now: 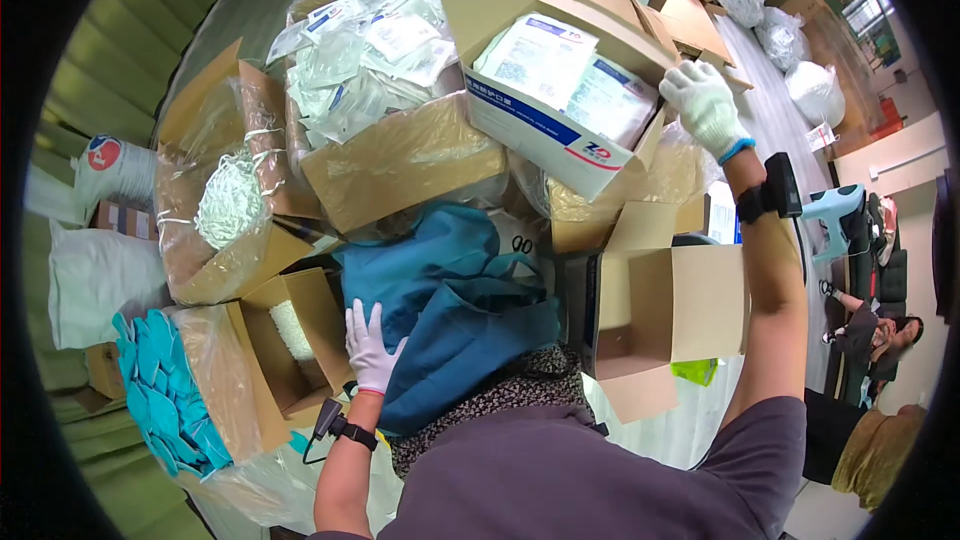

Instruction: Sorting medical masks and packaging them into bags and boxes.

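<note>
My left hand (372, 350), in a pale glove, has its fingers spread on the teal cloth (430, 270) over my lap. It holds nothing. My right hand (705, 105), in a white knit glove with a blue cuff, is at the right edge of an open white carton (545, 135) with a blue band. Its fingers look curled over that edge, partly hidden. Flat white-and-blue packets (540, 55) fill this tilted carton. Left of it, a plastic-lined carton (400, 175) is heaped with loose sealed packets (370, 50).
An open brown carton (640, 330) stands at my right. Left are a carton (285, 380), a bundle of white cords (232, 200) in a lined box and stacked teal pieces (170, 400). Plastic bags (815, 90) lie far right. Another person (870, 340) is at the right rim.
</note>
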### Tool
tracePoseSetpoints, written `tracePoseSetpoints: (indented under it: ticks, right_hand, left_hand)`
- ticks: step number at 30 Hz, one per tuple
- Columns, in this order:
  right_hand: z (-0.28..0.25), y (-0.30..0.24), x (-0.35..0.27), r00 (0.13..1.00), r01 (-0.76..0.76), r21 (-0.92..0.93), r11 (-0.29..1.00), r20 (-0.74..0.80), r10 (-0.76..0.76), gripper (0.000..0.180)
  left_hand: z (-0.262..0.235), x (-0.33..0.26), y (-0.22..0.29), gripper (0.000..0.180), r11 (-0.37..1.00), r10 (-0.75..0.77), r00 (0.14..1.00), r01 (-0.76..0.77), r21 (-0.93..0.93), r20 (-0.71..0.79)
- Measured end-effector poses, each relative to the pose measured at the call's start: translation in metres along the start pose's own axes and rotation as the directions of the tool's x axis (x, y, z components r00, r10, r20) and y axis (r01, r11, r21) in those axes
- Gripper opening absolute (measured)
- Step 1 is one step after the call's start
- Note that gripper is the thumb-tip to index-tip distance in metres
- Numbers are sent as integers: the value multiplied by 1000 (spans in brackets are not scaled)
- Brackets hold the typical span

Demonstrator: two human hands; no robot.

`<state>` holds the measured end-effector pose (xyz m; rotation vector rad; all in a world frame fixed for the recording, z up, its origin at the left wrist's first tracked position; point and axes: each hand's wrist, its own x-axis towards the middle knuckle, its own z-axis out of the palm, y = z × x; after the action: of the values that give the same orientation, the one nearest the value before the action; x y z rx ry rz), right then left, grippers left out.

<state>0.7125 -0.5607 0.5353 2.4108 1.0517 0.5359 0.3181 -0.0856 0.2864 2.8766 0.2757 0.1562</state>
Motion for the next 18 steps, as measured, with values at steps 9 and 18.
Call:
tracePoseSetpoints:
  ticks: [9,18]
  right_hand:
    - [24,0,-25,951,-255,206,945,-121,284,35]
    - [-71,-175,-32,266,-316,889,331,-251,931,14]
  left_hand:
    - [-6,-1,2,82,999,9,1000,-9,-45,14]
    - [-45,6,10,76,974,-115,993,108,-199,-26]
